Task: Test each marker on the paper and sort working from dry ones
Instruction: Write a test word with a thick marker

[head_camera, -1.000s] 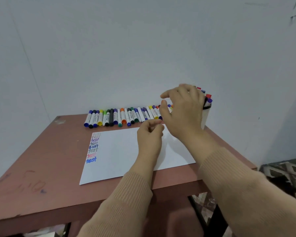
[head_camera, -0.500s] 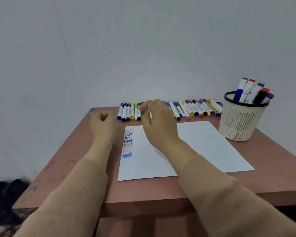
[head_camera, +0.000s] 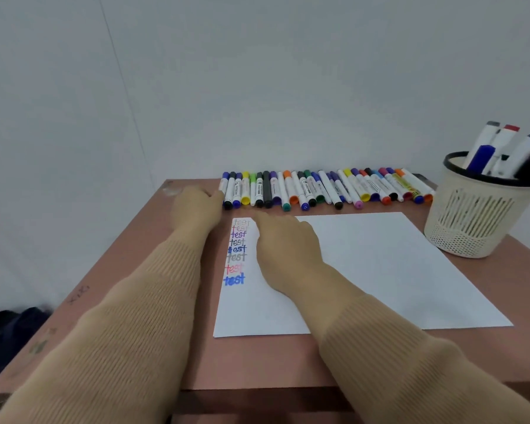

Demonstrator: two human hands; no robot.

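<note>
**A:** Nearest on the table (head_camera: pixel 129 276), the paper (head_camera: pixel 380 270) lay flat, and the right hand (head_camera: pixel 285 249) rested knuckles-up on it, just beside the column of "test" words (head_camera: pixel 236 249).

**B:** Was it holding anything?

**A:** Couldn't tell, too blurred. The hands were apart. The left hand (head_camera: pixel 196 206) sat further back, touching the end marker (head_camera: pixel 225 182) of the marker row (head_camera: pixel 318 188), its grip hidden.

**B:** And the basket (head_camera: pixel 471 228) stood on the right, with more markers (head_camera: pixel 502 145) standing in it.
</note>
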